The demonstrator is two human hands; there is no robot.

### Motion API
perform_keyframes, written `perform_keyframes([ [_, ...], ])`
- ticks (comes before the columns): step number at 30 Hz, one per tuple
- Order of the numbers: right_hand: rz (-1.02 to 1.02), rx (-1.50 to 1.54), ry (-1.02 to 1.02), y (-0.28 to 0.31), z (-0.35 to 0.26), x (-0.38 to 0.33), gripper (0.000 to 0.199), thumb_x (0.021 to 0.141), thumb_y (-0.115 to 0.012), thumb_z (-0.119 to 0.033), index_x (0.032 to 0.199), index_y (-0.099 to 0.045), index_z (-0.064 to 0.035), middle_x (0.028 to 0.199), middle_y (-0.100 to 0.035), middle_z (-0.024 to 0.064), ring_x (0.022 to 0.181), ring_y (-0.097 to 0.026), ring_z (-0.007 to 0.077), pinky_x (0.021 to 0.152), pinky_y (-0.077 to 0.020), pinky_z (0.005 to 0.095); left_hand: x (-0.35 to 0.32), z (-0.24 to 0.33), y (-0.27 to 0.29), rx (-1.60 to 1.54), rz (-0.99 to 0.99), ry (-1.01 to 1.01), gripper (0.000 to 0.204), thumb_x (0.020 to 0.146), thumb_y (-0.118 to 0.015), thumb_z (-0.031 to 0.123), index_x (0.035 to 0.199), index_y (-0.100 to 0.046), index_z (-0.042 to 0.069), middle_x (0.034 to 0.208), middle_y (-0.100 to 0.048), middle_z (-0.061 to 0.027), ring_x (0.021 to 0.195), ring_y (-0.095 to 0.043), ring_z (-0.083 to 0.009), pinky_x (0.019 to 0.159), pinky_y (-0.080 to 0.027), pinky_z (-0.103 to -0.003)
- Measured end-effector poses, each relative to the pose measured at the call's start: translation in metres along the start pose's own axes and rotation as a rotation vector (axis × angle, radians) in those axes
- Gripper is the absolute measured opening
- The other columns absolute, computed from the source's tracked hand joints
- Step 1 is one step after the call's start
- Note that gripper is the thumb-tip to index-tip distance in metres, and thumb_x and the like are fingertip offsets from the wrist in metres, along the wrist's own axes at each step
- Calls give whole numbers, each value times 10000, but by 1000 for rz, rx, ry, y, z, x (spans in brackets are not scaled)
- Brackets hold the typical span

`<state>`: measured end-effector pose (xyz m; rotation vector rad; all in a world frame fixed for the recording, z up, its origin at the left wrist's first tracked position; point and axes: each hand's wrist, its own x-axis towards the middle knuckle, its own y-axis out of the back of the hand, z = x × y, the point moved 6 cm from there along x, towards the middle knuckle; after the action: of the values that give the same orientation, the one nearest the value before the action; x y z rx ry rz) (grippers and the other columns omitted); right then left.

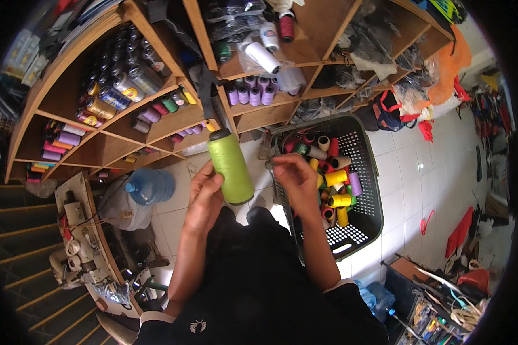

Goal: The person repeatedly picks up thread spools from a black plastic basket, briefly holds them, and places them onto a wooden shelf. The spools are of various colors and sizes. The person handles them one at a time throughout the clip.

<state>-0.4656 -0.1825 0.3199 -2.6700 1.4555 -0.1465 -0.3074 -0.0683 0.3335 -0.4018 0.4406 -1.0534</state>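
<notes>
A large spool of lime-green thread (231,167) is held upright, slightly tilted, in my left hand (204,192); its dark end cap shows at the top. My fingers press against its left side. To the right of the spool, apart from it, my right hand (296,183) is raised with thumb and fingers pinched together. A small greyish bit shows at those fingertips, too small to name. Beneath and beside my right hand is a dark perforated plastic basket (376,190) holding several thread spools, among them a yellow spool (335,177) and a purple spool (355,183).
Ahead stands a wooden cubby shelf (270,119) with many thread spools and plastic bags. A blue water jug (151,187) and a sewing machine (75,218) are at the left. White floor tiles (408,184) run along the right; a cluttered rack (426,299) stands lower right.
</notes>
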Motion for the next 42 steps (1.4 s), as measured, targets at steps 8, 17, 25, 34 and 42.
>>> perform_keyframes([
  [8, -188, -236, 271, -88, -71, 1, 271, 790, -710, -57, 1048, -643, -9, 955, -609, 82, 835, -592, 144, 727, -465, 260, -18, 22, 23, -114, -48, 3, 595, 864, -544, 335, 1312, -444, -43, 1224, -557, -152, 1138, -532, -236, 1015, -375, -383],
  [17, -283, -118, 191, -161, -52, 3, 251, 778, -726, -84, 1001, -637, -12, 909, -625, 80, 806, -606, 146, 700, -473, 268, -36, 53, 69, -244, 108, -49, 584, 843, -541, 343, 1281, -424, -26, 1207, -534, -131, 1146, -502, -226, 1023, -356, -388],
  [25, -350, -176, 67, -215, 4, 15, 255, 805, -690, -73, 1042, -615, -17, 960, -607, 96, 815, -603, 161, 709, -477, 277, -46, 69, 141, 181, 218, -124, 398, 897, -585, 51, 1261, -429, 9, 1181, -548, -103, 1134, -507, -178, 972, -396, -330],
  [34, -608, -380, -169, -271, 129, 32, 536, 845, -609, -46, 1346, -424, -89, 1202, -492, 123, 1046, -527, 225, 853, -463, 336, -10, 19, 261, 529, 449, -115, 450, 827, -693, 72, 1216, -476, 4, 1118, -593, -119, 1036, -582, -204, 846, -481, -361],
  [42, -615, -169, -222, -309, 288, 97, 620, 828, -525, 47, 1410, -365, -95, 1298, -397, 98, 1173, -446, 222, 934, -442, 314, 74, -35, 365, 739, 594, -283, 424, 808, -694, 3, 1189, -509, -8, 1125, -562, -118, 1046, -567, -203, 831, -494, -341],
])
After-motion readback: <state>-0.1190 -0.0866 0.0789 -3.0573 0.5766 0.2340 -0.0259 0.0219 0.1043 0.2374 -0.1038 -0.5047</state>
